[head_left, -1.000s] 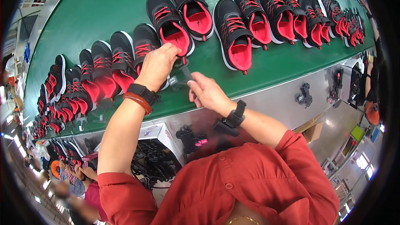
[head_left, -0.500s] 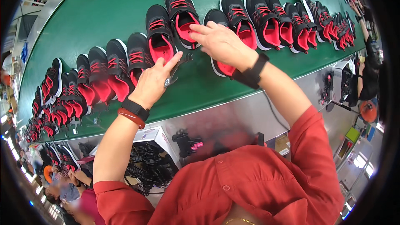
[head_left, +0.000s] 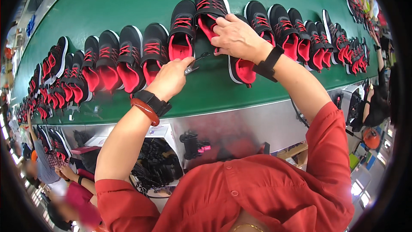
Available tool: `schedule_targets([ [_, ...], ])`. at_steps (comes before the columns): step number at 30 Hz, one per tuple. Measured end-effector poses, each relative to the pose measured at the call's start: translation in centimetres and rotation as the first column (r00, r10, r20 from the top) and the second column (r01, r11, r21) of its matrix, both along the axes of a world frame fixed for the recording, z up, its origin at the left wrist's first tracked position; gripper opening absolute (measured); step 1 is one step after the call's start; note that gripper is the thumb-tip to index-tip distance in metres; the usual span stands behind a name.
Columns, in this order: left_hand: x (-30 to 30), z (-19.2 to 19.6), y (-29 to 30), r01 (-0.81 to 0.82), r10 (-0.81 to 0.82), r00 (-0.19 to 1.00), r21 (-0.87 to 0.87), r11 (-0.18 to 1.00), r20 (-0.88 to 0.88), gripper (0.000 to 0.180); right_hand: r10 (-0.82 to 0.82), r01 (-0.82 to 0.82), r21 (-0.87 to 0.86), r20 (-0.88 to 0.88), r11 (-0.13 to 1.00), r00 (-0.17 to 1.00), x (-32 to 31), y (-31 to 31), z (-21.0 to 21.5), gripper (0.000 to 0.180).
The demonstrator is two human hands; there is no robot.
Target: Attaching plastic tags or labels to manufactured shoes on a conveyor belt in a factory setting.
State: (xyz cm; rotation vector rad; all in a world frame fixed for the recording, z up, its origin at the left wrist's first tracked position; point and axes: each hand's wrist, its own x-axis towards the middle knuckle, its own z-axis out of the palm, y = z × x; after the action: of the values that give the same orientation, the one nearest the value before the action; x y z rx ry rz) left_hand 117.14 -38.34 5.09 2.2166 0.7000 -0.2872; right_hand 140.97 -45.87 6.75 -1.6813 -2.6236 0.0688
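Note:
My right hand [head_left: 238, 38] is closed on the collar and heel of a black sneaker [head_left: 210, 1] with red laces and red lining. Its toe points to the far side. In my left hand [head_left: 173, 77] is a small black plastic shoe hanger [head_left: 198, 62] with a grey tab, pinched near the heel of a matching sneaker [head_left: 181, 23] that stands just left of the gripped one. Part of the hanger is hidden by my fingers. Right of my right hand, another sneaker [head_left: 243, 71] is partly covered by my hand and wrist.
Rows of matching sneakers stand left [head_left: 108, 56] and right [head_left: 283, 23] on the green table [head_left: 141, 0]. Loose hangers [head_left: 73, 112] lie near its left front edge. Below stands a box of black hangers [head_left: 156, 163]. Co-workers [head_left: 81, 204] are at lower left and far right.
My right hand's fingers have closed on the sneaker's collar, and that sneaker is now tilted. Both hands and the shoes appear farther right in the picture. The hanger stays in my left hand.

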Motion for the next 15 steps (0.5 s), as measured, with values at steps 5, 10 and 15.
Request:
schedule_targets([
  [5,0.1,0.1,-0.5,-0.036,0.036,0.998,0.008,0.999,-0.043,0.049,0.014,-0.014,0.009,-0.041,1.0,0.999,-0.8,-0.1,-0.1,0.023],
  [10,-0.2,-0.1,-0.4,-0.034,0.035,0.999,0.032,0.999,-0.041,0.047,0.011,-0.006,0.056,-0.087,0.998,0.996,-2.0,0.1,-0.9,0.019],
  [15,-0.8,0.7,-0.3,-0.018,0.03,0.987,-0.081,0.997,0.157,0.048,-0.038,0.044,0.111,-0.058,0.993,0.998,-3.0,0.0,-1.8,0.01],
])
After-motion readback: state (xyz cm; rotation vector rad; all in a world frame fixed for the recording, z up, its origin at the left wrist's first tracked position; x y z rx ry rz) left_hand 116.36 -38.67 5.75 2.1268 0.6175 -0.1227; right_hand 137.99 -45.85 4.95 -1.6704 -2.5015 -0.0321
